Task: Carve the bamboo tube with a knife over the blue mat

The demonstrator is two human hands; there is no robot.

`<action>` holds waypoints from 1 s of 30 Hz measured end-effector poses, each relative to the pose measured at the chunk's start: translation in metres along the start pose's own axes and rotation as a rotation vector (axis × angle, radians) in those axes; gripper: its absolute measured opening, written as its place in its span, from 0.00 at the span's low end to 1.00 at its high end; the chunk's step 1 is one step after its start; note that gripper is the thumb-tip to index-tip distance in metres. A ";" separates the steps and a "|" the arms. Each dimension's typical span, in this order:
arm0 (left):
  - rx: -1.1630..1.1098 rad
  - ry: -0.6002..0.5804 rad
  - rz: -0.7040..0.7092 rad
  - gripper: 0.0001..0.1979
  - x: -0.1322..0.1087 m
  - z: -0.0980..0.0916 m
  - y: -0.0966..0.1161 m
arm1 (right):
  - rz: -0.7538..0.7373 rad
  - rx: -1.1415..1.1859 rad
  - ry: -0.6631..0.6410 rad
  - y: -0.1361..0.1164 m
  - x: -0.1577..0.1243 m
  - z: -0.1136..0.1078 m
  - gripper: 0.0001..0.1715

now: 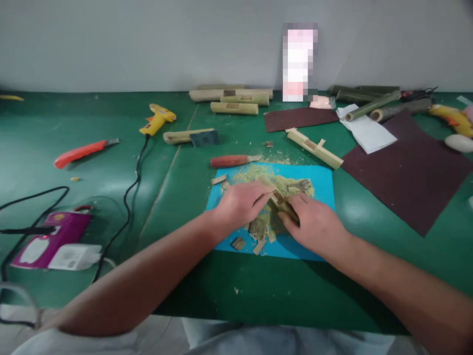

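Note:
Both of my hands are on a bamboo tube point(274, 197) with a notch cut in its side, above a blue sheet point(314, 250). My left hand point(242, 203) grips its far left end, fingers closed. Around its near right part my right hand point(314, 219) is wrapped, with the thumb underneath. Shavings point(260, 227) and small chips lie on the sheet below. A red-handled knife point(231, 160) rests at the sheet's far edge. Beyond the sheet, another notched bamboo tube point(314, 147) lies at a slant.
Several bamboo pieces point(236, 107) lie along the wall. At left are a yellow glue gun point(157, 121), a red utility knife point(83, 153) and a purple power strip point(66, 231) with cords. Brown sheets point(402, 182) and white paper point(369, 132) lie at right.

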State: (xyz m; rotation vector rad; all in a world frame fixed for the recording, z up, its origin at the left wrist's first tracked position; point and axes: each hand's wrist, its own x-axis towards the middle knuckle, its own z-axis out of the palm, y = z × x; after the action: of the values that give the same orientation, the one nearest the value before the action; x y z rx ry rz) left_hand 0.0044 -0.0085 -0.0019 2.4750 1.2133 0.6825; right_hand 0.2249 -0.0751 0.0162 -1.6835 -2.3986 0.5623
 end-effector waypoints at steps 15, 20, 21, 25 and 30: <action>-0.002 0.015 0.022 0.14 -0.003 0.000 0.001 | -0.032 0.007 0.077 0.004 0.000 0.006 0.13; 0.020 0.045 0.009 0.14 -0.004 -0.001 0.002 | -0.036 0.005 0.080 0.004 -0.001 0.005 0.13; 0.013 0.012 0.025 0.14 -0.004 -0.001 0.003 | -0.034 0.001 0.073 0.003 -0.001 0.005 0.13; 0.011 0.040 -0.004 0.14 -0.003 -0.001 -0.001 | -0.030 0.004 0.066 0.003 0.000 0.004 0.13; -0.018 0.029 -0.007 0.13 -0.001 0.000 -0.006 | -0.033 0.006 0.071 0.003 0.000 0.005 0.14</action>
State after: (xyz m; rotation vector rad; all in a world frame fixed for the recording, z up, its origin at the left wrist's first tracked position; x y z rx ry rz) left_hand -0.0001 -0.0061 -0.0051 2.4528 1.2204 0.7269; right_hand 0.2260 -0.0751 0.0102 -1.6296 -2.3686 0.4953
